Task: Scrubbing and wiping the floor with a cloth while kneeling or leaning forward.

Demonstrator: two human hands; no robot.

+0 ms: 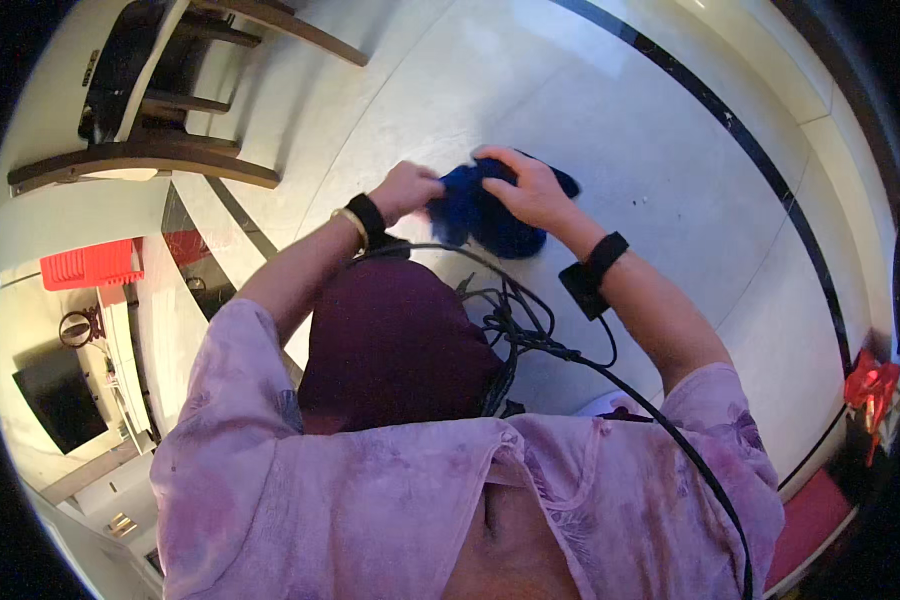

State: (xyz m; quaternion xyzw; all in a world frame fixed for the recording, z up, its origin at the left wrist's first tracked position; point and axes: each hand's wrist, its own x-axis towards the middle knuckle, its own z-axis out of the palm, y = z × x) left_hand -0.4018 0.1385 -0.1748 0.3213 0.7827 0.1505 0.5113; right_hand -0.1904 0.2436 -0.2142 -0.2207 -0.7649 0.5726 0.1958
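My left hand (pixel 409 191) pinches the near-left edge of a blue piece of soft fabric (pixel 454 206). Beside it my right hand (pixel 525 184) grips a darker blue soft item (pixel 514 232) from above, fingers curled over its top. The two blue pieces touch or overlap, and my fingers cover part of them; whether they are one article or two is hard to tell. A dark end (pixel 562 176) sticks out beyond my right hand. Both wrists wear black straps, and a small black box (pixel 583 289) hangs at the right one.
Black cables (pixel 517 330) lie coiled beside my maroon-clothed knee (pixel 397 345); one runs over my right side. Pale floor tiles (pixel 645 247) carry a dark border strip. A wooden chair (pixel 150 157) stands upper left. A red plastic basket (pixel 90 264) is at left, a red bag (pixel 870 390) at right.
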